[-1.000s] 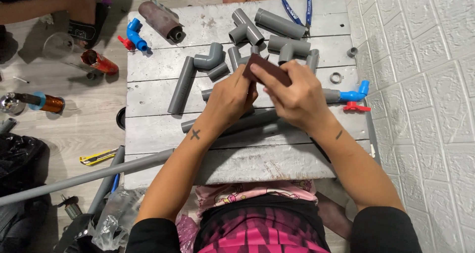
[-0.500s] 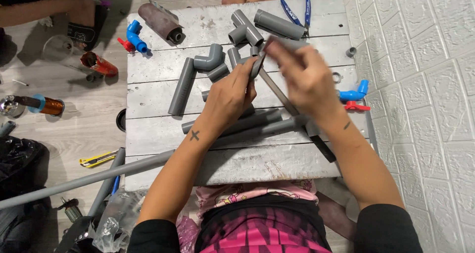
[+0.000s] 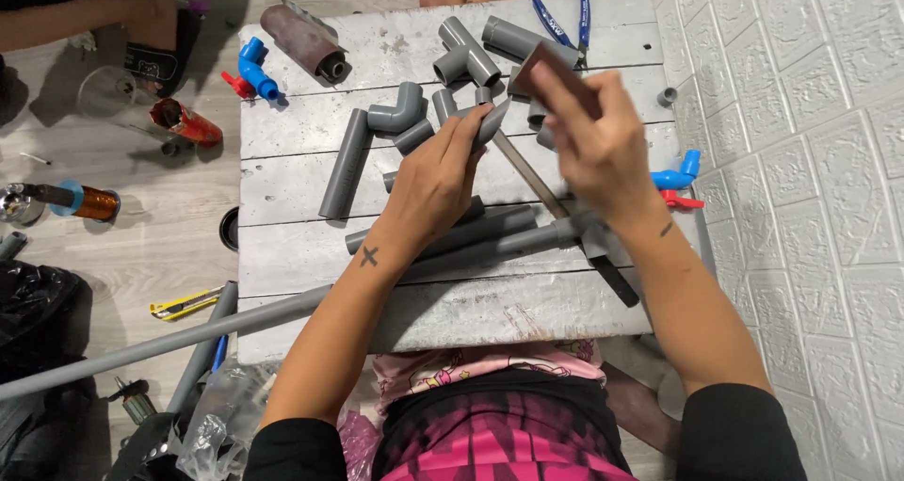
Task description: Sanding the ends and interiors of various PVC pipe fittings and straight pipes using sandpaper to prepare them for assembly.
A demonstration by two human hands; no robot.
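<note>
A short grey pipe piece [image 3: 492,120] is pinched in the fingers of the left hand [image 3: 435,185], raised just above the middle of the grey plank table [image 3: 490,316]. A dark brown sandpaper strip [image 3: 544,67] is gripped in the closed fingers of the right hand [image 3: 603,152], held just right of and slightly above the pipe piece; whether the two are touching cannot be told, as the right hand is blurred. Below the hands, a thin flat strip [image 3: 529,175] is laid diagonally across the table, and two long grey pipes [image 3: 490,236] are laid side by side under the left wrist. Grey elbow and tee fittings [image 3: 400,114] are scattered over the far half of the table, with a straight pipe length [image 3: 344,164] to their left. A rusty brown roll [image 3: 303,39] and a blue-and-red valve [image 3: 254,70] are seen at the far left corner, blue-handled pliers [image 3: 563,20] at the far right, and a second blue valve [image 3: 676,182] near the right edge. On the floor to the left, a yellow utility knife [image 3: 186,301] and a long grey pipe [image 3: 141,346] are seen.
</note>
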